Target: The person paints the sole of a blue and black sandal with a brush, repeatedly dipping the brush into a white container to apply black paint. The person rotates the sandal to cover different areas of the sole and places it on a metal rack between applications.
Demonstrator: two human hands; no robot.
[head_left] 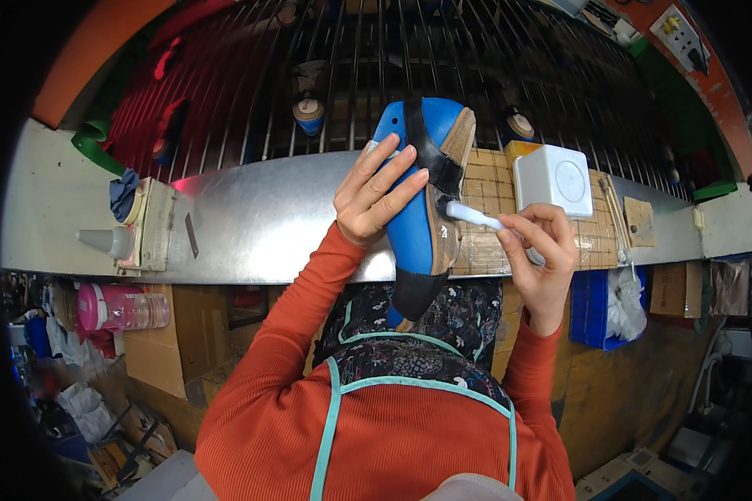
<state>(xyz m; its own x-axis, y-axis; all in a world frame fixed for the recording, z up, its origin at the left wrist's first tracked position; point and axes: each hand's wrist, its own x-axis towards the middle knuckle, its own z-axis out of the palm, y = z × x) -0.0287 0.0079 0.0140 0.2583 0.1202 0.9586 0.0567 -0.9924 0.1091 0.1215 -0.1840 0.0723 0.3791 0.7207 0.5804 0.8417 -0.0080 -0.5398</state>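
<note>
A sandal with black straps (pixel 433 154) and a cork-coloured sole (pixel 444 238) is fitted on a blue shoe last (pixel 411 230). It lies on its side over the front edge of the metal bench, its lower end above my lap. My left hand (pixel 369 196) steadies it, fingers across the blue last and thumb hidden. In my right hand (pixel 545 255) is a brush with a white handle (pixel 476 216), pinched between thumb and fingers. Its dark tip meets the sole's side edge near the middle strap.
Beside the sandal are a taped board (pixel 485 179) and a white square container (pixel 556 179). A metal strip (pixel 191 235) and a grey cone (pixel 107 242) are at left. Beyond the bench runs a rack of metal bars (pixel 351 100) carrying several lasts. A blue crate (pixel 591 313) sits below right.
</note>
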